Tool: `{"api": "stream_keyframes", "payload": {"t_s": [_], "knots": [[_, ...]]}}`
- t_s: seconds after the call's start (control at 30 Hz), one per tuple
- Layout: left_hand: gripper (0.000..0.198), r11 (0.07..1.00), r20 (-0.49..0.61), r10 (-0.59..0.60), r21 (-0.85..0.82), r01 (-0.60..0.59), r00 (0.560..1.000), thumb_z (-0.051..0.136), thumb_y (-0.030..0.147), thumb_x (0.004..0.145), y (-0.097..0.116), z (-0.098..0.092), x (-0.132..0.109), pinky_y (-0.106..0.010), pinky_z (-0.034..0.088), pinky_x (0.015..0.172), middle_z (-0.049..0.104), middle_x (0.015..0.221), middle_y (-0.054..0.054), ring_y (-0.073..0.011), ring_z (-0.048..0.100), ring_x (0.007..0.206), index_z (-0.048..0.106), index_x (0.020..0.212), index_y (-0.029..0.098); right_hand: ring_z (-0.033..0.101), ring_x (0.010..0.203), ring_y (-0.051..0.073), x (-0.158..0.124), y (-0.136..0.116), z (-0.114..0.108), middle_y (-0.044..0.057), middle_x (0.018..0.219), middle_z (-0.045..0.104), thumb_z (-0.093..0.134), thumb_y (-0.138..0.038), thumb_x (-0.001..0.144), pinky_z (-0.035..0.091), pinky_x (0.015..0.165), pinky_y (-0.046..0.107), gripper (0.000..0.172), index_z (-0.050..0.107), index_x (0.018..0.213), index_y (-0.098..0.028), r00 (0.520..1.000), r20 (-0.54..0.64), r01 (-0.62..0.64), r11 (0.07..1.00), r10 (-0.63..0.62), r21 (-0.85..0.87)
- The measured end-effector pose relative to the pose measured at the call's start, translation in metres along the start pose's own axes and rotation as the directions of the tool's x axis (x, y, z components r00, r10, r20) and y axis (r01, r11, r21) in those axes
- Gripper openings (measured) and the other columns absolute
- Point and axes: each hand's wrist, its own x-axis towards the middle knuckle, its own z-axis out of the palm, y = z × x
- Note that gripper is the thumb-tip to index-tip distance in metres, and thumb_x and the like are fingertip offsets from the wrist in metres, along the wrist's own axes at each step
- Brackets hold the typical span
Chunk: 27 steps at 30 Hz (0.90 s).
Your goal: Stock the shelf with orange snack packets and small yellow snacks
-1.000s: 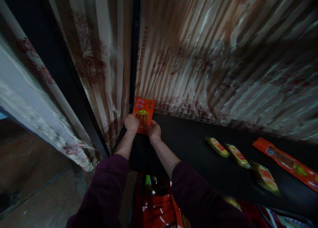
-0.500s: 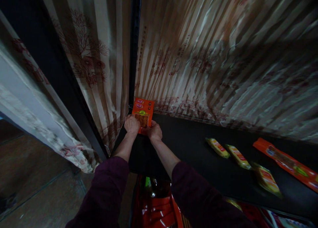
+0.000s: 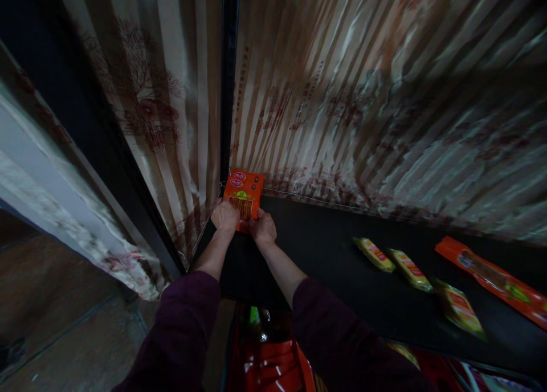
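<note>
An orange snack packet (image 3: 248, 188) with a clear window, showing brown sticks inside, leans in the far left corner of a black shelf (image 3: 307, 232). My left hand (image 3: 225, 215) grips its lower left side, fingers curled. On the lower right side, my right hand (image 3: 262, 227) pinches the packet's edge. The fingertips of both hands are partly hidden from me. The packet's top reaches the curtain behind it.
Small yellow packets (image 3: 410, 269) and a long orange packet (image 3: 491, 278) lie on the shelf's right part. A patterned curtain (image 3: 342, 96) hangs behind; a dark post (image 3: 229, 78) marks the corner. Red packages (image 3: 273, 363) sit below the shelf.
Very little differs. The view has shifted slightly, and both hands still hold the orange packet in the same corner.
</note>
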Motion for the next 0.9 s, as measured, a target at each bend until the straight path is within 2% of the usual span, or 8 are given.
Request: {"api": "stream_keyframes", "payload": {"t_s": [0.13,0.4,0.6,0.73,0.9], "knots": [[0.032,0.999,-0.019,0.026,0.020,-0.026,0.999,0.043,0.017,0.083,0.000,0.002,-0.002,-0.032,0.051,0.083,0.062,0.116,-0.015,-0.0256,0.062,0.106,0.063,0.108,0.014,0.061,0.099,0.023,0.000,-0.001,-0.001,0.007,0.106,0.064,0.051,-0.025,0.082,0.049,0.076,0.030,0.033,0.063,0.112,-0.027,1.000,0.007,-0.024,0.996,0.025,-0.082],[0.041,0.984,-0.126,0.147,0.119,-0.132,0.981,0.045,0.016,0.080,-0.010,0.017,-0.007,-0.031,0.045,0.095,0.056,0.129,-0.013,-0.0238,0.057,0.112,0.057,0.119,0.011,0.061,0.099,0.024,0.003,-0.001,-0.001,0.007,0.104,0.064,0.050,-0.022,0.081,0.049,0.076,0.032,0.037,0.060,0.115,-0.029,0.999,0.021,-0.033,0.998,0.034,-0.055],[0.045,0.977,-0.098,0.159,0.162,-0.142,0.982,0.043,0.016,0.080,-0.014,0.019,-0.009,-0.031,0.042,0.098,0.052,0.136,-0.014,-0.0238,0.055,0.114,0.055,0.124,0.009,0.059,0.101,0.023,0.000,-0.002,0.000,0.008,0.107,0.061,0.051,-0.020,0.081,0.048,0.079,0.031,0.041,0.056,0.121,-0.028,1.000,-0.018,-0.024,0.998,0.023,-0.061],[0.046,0.963,-0.112,0.203,0.202,-0.178,0.973,0.042,0.018,0.083,-0.015,0.019,-0.012,-0.034,0.041,0.099,0.050,0.137,-0.018,-0.0260,0.054,0.115,0.055,0.125,0.007,0.056,0.106,0.024,-0.003,-0.003,0.000,0.009,0.112,0.058,0.052,-0.021,0.082,0.046,0.084,0.032,0.046,0.053,0.127,-0.028,0.999,-0.043,-0.034,0.998,0.032,-0.051],[0.046,0.957,-0.128,0.225,0.216,-0.194,0.966,0.039,0.021,0.085,-0.015,0.019,-0.017,-0.037,0.040,0.098,0.045,0.142,-0.016,-0.0278,0.052,0.118,0.054,0.126,0.008,0.051,0.114,0.026,-0.004,-0.003,0.002,0.010,0.123,0.054,0.053,-0.022,0.081,0.045,0.087,0.033,0.047,0.053,0.128,-0.027,0.998,-0.056,-0.038,0.999,0.038,-0.008]]}}
